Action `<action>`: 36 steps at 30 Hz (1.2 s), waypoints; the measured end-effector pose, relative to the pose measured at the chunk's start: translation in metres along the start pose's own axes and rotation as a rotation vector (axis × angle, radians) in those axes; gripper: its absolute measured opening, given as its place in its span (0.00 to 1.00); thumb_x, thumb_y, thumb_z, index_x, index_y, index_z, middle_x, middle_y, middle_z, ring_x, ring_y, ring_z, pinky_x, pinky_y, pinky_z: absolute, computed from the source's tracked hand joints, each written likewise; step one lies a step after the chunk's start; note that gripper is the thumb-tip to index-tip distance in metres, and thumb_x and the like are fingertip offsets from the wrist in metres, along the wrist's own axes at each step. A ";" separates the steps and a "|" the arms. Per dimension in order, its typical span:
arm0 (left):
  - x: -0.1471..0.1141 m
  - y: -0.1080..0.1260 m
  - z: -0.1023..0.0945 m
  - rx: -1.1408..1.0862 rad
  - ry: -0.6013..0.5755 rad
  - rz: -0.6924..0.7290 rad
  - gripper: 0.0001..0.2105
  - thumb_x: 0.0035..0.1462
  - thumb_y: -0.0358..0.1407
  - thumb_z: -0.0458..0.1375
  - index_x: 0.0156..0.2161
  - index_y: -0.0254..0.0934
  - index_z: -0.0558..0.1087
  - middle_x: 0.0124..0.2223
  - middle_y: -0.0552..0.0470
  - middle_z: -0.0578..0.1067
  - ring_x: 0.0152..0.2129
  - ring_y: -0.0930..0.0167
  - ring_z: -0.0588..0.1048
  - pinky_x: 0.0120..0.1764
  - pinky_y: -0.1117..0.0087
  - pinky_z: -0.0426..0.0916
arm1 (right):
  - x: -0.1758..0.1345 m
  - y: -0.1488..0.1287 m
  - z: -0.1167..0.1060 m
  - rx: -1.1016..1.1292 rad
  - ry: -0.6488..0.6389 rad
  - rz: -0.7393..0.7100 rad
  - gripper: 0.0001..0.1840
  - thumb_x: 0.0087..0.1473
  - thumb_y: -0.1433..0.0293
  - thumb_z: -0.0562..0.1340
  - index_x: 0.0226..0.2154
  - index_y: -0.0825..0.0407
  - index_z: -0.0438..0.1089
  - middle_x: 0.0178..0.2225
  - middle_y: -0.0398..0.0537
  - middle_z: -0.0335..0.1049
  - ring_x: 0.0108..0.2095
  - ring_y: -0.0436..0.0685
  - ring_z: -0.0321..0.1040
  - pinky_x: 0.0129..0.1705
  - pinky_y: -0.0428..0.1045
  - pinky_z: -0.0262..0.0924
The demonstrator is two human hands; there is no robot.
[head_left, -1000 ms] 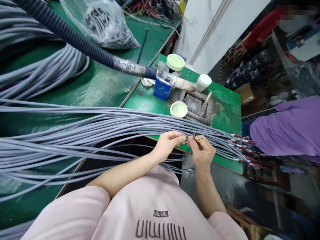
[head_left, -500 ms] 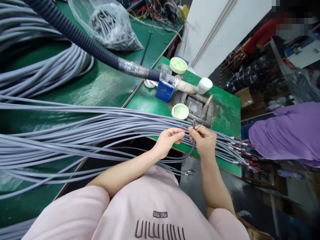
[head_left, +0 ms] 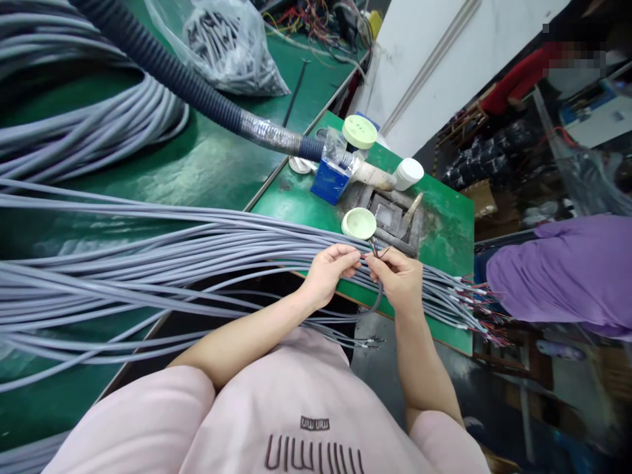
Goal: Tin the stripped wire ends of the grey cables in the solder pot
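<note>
My right hand point(head_left: 399, 276) is closed on the end of a grey cable point(head_left: 379, 299), which curves down below it and off to the left. Thin dark and red wires point(head_left: 376, 249) fan out of that end, above the fingers. My left hand point(head_left: 332, 273) pinches the tip of a thin wire from the same end, its fingers close beside the right ones. Under both hands lies a bundle of grey cables point(head_left: 237, 242). Their stripped ends point(head_left: 486, 309) with red and dark wires spread out at the right. A few more cable ends point(head_left: 372, 342) hang near my body.
Behind the hands stand a pale green dish point(head_left: 359, 224), a soot-stained square pot point(head_left: 388, 216), a white cup point(head_left: 409, 173) and a blue box point(head_left: 330, 181) joined to a black hose point(head_left: 197, 85). A bag of cable pieces point(head_left: 237, 49) lies farther back. A person in purple point(head_left: 563, 273) is at the right.
My left fingertips have come up against the wires beside my right hand, closing the small gap. The view has shifted slightly.
</note>
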State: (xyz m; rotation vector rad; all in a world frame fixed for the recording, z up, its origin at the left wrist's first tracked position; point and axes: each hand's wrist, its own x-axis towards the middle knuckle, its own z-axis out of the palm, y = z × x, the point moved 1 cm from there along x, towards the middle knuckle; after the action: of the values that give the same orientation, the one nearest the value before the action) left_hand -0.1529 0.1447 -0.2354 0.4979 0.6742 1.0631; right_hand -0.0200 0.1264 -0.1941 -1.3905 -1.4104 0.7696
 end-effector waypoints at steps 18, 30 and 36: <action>-0.011 0.031 -0.030 1.134 0.064 0.920 0.06 0.57 0.35 0.58 0.39 0.38 0.73 0.38 0.51 0.78 0.42 0.68 0.74 0.55 0.57 0.59 | 0.061 -0.003 -0.017 -0.412 -0.116 -0.087 0.15 0.48 0.64 0.62 0.16 0.54 0.66 0.16 0.40 0.60 0.19 0.48 0.55 0.24 0.46 0.49; -0.002 0.013 -0.052 1.709 0.007 1.005 0.10 0.61 0.37 0.54 0.46 0.41 0.73 0.51 0.49 0.75 0.52 0.64 0.70 0.59 0.53 0.49 | 0.112 0.009 0.004 -0.838 -0.396 -0.009 0.18 0.46 0.66 0.60 0.11 0.53 0.58 0.15 0.39 0.52 0.21 0.48 0.50 0.26 0.47 0.42; -0.002 0.013 -0.052 1.713 0.002 1.006 0.10 0.60 0.36 0.54 0.46 0.40 0.72 0.52 0.50 0.75 0.52 0.64 0.70 0.59 0.53 0.49 | 0.117 0.012 0.009 -1.063 -0.430 0.019 0.13 0.49 0.67 0.61 0.17 0.53 0.69 0.19 0.43 0.61 0.24 0.51 0.56 0.27 0.48 0.43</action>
State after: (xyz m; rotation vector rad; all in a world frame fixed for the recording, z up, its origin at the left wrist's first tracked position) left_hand -0.1989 0.1514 -0.2626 2.5000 1.3051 1.1384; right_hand -0.0094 0.2434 -0.1849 -2.0912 -2.3235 0.2985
